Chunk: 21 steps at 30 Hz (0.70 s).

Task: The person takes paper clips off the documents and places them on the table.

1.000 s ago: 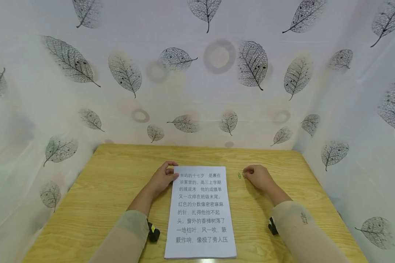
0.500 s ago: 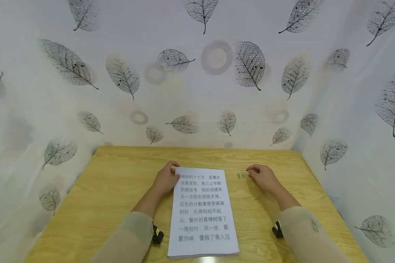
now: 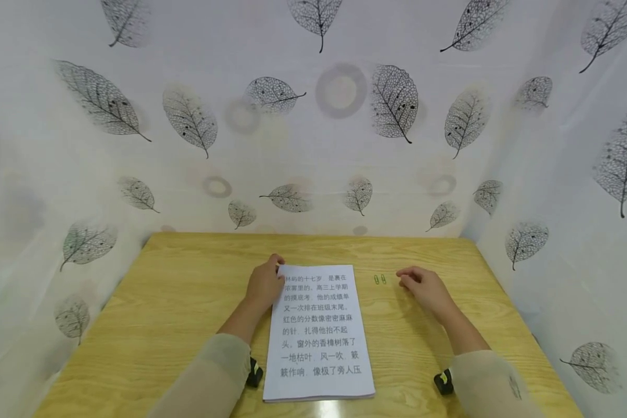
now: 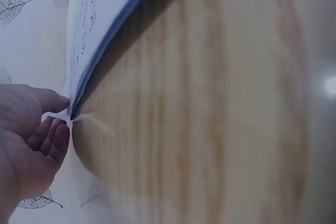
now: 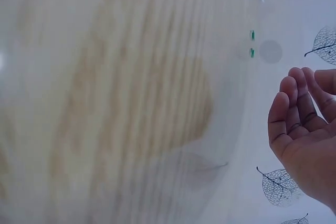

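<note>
A stack of white paper sheets [image 3: 319,325] with large printed characters lies lengthwise on the wooden table. At its far left corner, my left hand [image 3: 266,284] grips the edge. The left wrist view shows that thumb [image 4: 55,99] against the corner of the stack [image 4: 97,40], with the fingers curled just under it. To the right of the paper, two green paper clips [image 3: 379,279] lie side by side. Just right of them, my right hand [image 3: 423,288] hovers with loosely bent fingers and nothing in its grasp; the right wrist view shows its palm [image 5: 310,150] bare.
The wooden table [image 3: 188,278] reaches back to a white curtain [image 3: 292,145] printed with leaf skeletons, which also closes off both sides. Black wrist-worn devices [image 3: 443,382] sit near both sleeve cuffs.
My right hand has let go of the second paper clip beside the first and drawn back to the right. The left hand stays at the paper's corner, its hold slightly shifted.
</note>
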Each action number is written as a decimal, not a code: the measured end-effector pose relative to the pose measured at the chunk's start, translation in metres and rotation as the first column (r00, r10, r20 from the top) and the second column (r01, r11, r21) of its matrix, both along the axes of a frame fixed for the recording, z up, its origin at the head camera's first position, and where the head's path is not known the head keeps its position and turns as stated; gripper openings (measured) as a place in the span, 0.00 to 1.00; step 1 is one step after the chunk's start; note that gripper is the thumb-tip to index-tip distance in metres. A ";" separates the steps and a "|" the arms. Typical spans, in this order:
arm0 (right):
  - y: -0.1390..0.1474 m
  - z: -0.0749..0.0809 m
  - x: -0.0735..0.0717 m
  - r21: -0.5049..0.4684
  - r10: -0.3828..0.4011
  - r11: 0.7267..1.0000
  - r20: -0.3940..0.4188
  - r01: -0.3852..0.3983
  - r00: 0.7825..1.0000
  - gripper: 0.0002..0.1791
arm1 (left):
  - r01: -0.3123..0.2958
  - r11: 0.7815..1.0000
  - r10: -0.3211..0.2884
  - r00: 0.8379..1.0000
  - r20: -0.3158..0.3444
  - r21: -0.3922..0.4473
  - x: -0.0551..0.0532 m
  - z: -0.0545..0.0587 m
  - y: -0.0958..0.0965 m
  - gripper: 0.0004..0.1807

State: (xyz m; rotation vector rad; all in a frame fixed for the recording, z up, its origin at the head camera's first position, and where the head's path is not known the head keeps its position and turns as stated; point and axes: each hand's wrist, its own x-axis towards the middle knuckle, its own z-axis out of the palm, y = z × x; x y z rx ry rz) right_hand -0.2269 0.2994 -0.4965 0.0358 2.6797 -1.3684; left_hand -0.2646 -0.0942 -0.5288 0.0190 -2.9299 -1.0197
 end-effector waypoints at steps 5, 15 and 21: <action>-0.004 0.002 0.006 -0.013 0.005 1.000 -0.020 -0.006 1.000 0.19 | 0.023 0.998 -0.025 0.999 -0.042 -0.052 0.000 -0.001 0.000 0.11; -0.030 0.016 0.017 0.110 0.150 0.983 -0.040 -0.145 0.988 0.19 | 0.221 0.861 -0.209 0.975 0.079 -0.458 0.007 0.005 0.012 0.19; -0.049 0.035 0.025 0.209 0.380 0.895 0.108 -0.395 0.919 0.25 | 0.235 0.866 -0.204 0.972 0.117 -0.441 0.014 0.009 0.015 0.25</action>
